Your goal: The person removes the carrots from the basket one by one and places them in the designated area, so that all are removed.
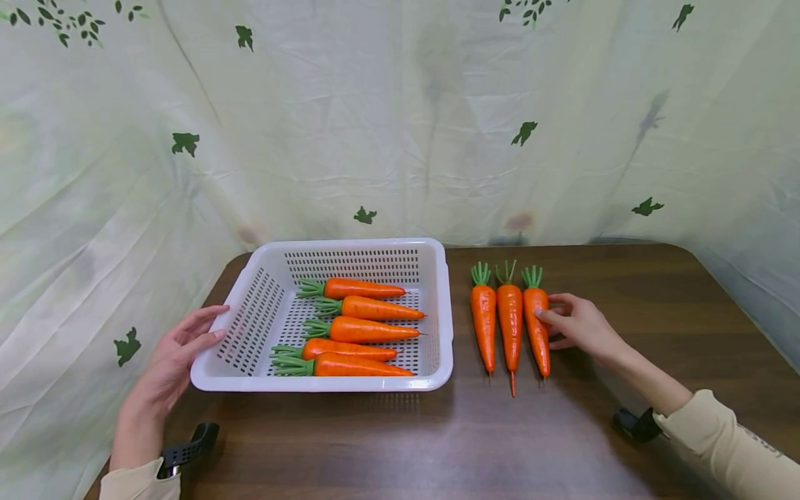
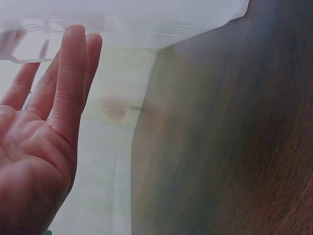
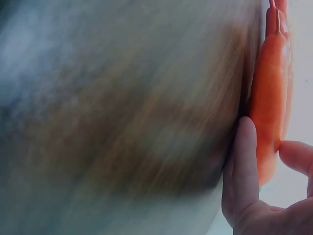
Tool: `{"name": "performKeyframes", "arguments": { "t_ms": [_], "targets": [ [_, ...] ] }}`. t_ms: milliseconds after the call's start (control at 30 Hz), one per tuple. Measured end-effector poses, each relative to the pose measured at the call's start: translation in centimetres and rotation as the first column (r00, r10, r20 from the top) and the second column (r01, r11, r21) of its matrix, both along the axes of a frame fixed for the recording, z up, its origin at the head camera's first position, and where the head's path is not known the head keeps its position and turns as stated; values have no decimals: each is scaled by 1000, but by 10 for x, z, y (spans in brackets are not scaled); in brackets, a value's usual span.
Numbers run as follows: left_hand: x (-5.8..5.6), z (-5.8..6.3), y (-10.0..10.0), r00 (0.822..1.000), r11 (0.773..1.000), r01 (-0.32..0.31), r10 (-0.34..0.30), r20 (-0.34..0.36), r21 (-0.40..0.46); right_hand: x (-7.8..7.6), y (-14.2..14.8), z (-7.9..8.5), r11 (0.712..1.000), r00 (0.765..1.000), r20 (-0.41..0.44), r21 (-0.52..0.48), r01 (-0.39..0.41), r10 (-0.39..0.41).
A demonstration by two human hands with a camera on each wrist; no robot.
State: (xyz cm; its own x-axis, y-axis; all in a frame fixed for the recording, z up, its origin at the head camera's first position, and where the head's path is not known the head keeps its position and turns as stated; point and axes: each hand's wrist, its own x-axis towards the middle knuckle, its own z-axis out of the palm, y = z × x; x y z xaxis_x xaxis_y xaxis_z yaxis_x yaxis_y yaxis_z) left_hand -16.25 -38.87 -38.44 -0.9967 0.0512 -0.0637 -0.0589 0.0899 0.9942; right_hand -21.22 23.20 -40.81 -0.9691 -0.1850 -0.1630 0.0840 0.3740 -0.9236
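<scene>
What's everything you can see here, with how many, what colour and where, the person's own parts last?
Table: one, brown, across the lower part of the head view
Basket: one, white, on the table's left side
Carrots in the basket: five, orange with green tops, tops to the left
Loose carrots: three, orange with green tops, side by side right of the basket
Cloth backdrop: pale with dark green prints, behind the table; number of pieces unclear
Wrist devices: two, black, one per wrist
Sleeves: two, beige, on the forearms
Left hand: one, against the basket's left side
Right hand: one, pinching the rightmost loose carrot
</scene>
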Motion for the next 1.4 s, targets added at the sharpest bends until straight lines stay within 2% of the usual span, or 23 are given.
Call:
{"name": "performKeyframes", "arguments": {
  "t_ms": [233,400,900,1100,1267,1400],
  "targets": [
    [0,-1,0,1000,1000,11,-11,-4,13,1,4,0,1000,1000,-19,15,8,-8],
    [0,-1,0,1000,1000,13,-13,-8,13,3,8,5,998,998,-66,59,19,-15],
    [2,1,0,1000,1000,7,-7,-9,-7,9,2,41,983,969,-245,180,20,25],
    [2,2,0,1000,1000,8,-8,-3,1,10,-15,54,977,944,-320,213,-16,85],
    [1,2,0,1000,1000,9,-9,-7,0,13,-30,63,950,910,-390,313,-15,142],
    [1,2,0,1000,1000,10,-10,-10,6,17,-43,70,931,899,-391,361,-46,196]
  ]
}}
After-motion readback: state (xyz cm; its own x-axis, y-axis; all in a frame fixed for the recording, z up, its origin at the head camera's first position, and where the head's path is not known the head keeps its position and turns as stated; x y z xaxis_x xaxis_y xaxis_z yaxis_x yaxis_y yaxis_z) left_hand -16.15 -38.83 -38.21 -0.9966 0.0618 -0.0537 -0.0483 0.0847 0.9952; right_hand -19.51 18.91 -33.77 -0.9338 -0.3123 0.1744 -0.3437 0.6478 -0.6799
